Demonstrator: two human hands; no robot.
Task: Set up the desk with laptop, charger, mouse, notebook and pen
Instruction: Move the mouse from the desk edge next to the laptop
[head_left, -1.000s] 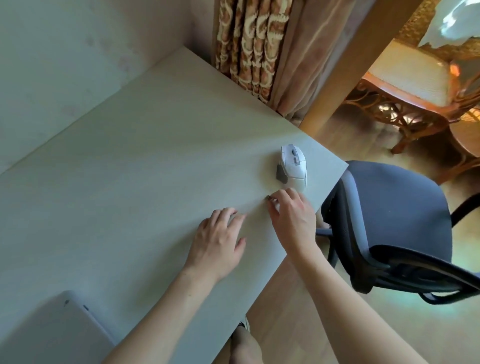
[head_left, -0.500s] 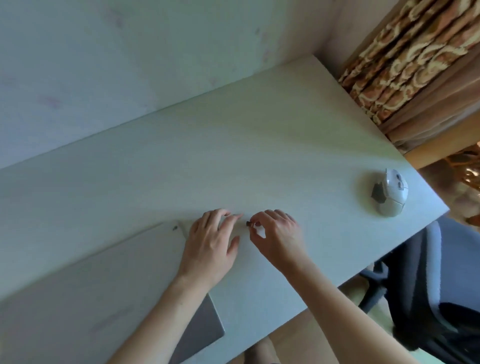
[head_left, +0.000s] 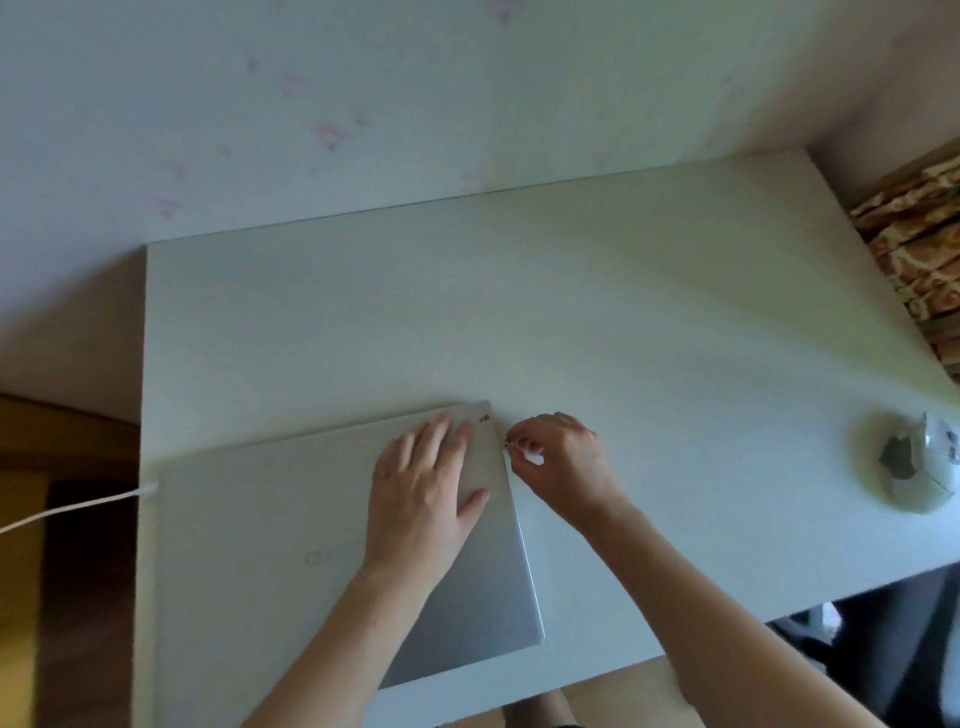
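Observation:
A closed silver laptop (head_left: 270, 530) lies flat on the pale desk (head_left: 571, 312), near its front left. My left hand (head_left: 423, 493) rests flat on the lid near its far right corner, fingers spread. My right hand (head_left: 558, 457) pinches a tiny dark piece, perhaps a USB dongle (head_left: 506, 443), right at the laptop's right edge. A white charger cable (head_left: 78, 506) runs from the laptop's left side off the desk. A white and grey mouse (head_left: 924, 457) sits at the desk's far right edge.
A pale wall stands behind the desk. A patterned curtain (head_left: 914, 244) hangs at the right. A dark office chair (head_left: 893, 639) is at the lower right. Wooden floor shows at the left and below.
The view has swung left, so the whole laptop and its cable now show. Both hands moved left from near the mouse to the laptop's right edge; the left hand now lies on the lid.

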